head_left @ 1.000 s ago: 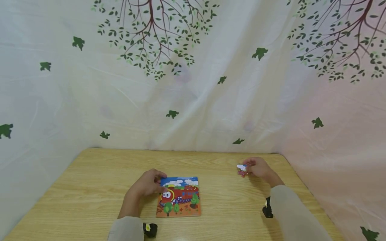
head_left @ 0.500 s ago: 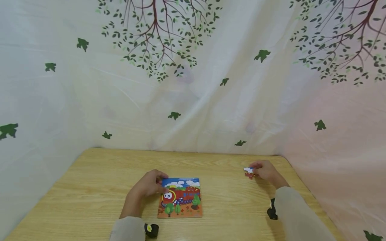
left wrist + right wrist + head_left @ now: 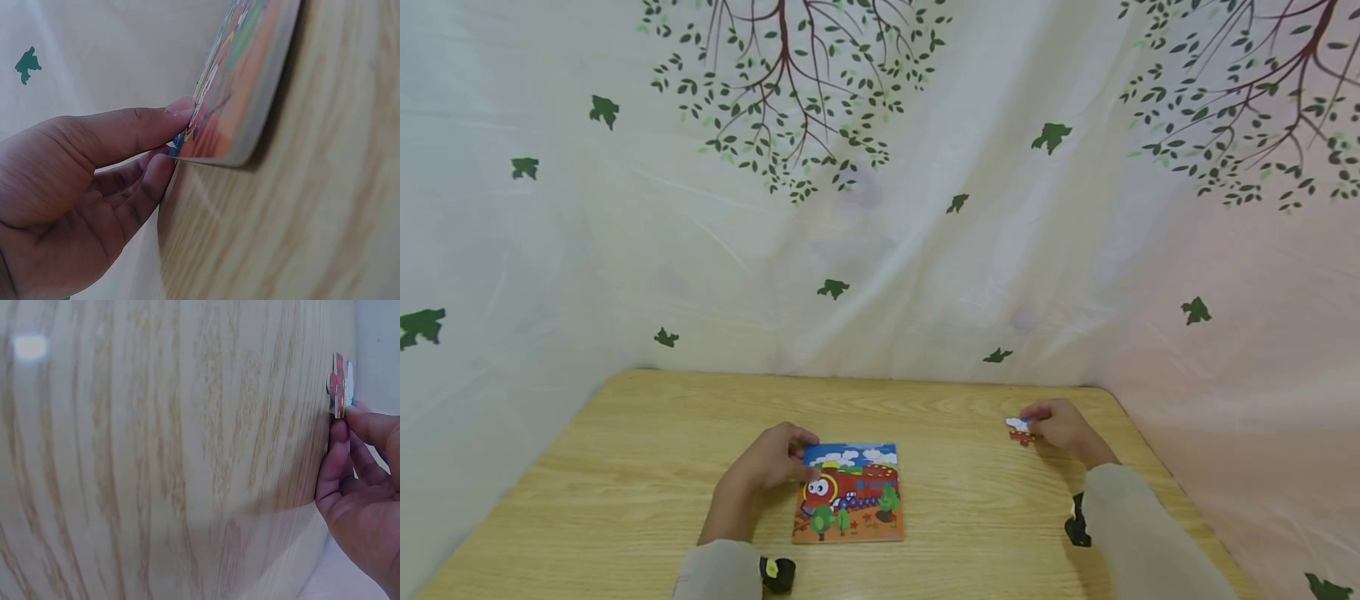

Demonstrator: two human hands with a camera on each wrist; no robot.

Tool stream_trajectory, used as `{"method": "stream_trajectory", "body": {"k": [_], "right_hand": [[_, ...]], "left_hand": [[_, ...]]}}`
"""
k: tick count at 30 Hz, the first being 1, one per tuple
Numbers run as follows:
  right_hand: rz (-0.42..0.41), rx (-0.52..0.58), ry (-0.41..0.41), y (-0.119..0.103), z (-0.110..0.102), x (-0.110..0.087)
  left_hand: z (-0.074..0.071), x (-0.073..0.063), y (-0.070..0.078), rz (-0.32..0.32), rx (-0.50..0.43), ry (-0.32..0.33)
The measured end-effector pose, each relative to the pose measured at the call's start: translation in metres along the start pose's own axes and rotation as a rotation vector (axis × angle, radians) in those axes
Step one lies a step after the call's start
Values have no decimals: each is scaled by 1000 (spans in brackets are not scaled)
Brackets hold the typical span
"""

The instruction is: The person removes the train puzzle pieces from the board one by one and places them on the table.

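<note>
A square jigsaw puzzle (image 3: 857,500) with a red cartoon train, clouds and green trees lies on the wooden table. My left hand (image 3: 771,457) grips its left edge. In the left wrist view the thumb (image 3: 178,112) presses on the picture side, while the fingers meet the edge and are partly hidden. Farther right, near the back of the table, my right hand (image 3: 1062,427) pinches a small puzzle piece (image 3: 1020,431) printed with white cloud and red. The right wrist view shows this piece (image 3: 339,385) nearly edge-on, between thumb and fingertips, close to the tabletop.
The light wooden table (image 3: 955,517) has rounded back corners. Behind it and at both sides hangs a pale cloth (image 3: 880,250) printed with branches and green leaves. Each wrist carries a black strap, the left strap (image 3: 777,573) with a yellow-and-white mark.
My right hand has shifted slightly right with the puzzle piece, which now shows at a different angle. The left hand keeps its grip on the puzzle. The head view has moved a little.
</note>
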State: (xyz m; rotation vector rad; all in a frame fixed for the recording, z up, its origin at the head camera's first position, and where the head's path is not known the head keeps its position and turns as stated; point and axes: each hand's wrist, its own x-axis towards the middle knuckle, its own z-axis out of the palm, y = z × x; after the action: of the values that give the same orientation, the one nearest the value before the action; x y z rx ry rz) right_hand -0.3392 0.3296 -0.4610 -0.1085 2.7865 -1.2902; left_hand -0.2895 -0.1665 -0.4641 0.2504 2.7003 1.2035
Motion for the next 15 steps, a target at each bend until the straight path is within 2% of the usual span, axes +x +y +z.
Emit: {"method": "stream_trajectory", "body": {"k": [8,15], "right_hand": [[1,-48,-6,2,2,0],[6,-33,-20,-3,0,-1]], "left_hand": [[0,1,-2,-1,-7,-1],[0,0,-2,2,-10,-6]]}}
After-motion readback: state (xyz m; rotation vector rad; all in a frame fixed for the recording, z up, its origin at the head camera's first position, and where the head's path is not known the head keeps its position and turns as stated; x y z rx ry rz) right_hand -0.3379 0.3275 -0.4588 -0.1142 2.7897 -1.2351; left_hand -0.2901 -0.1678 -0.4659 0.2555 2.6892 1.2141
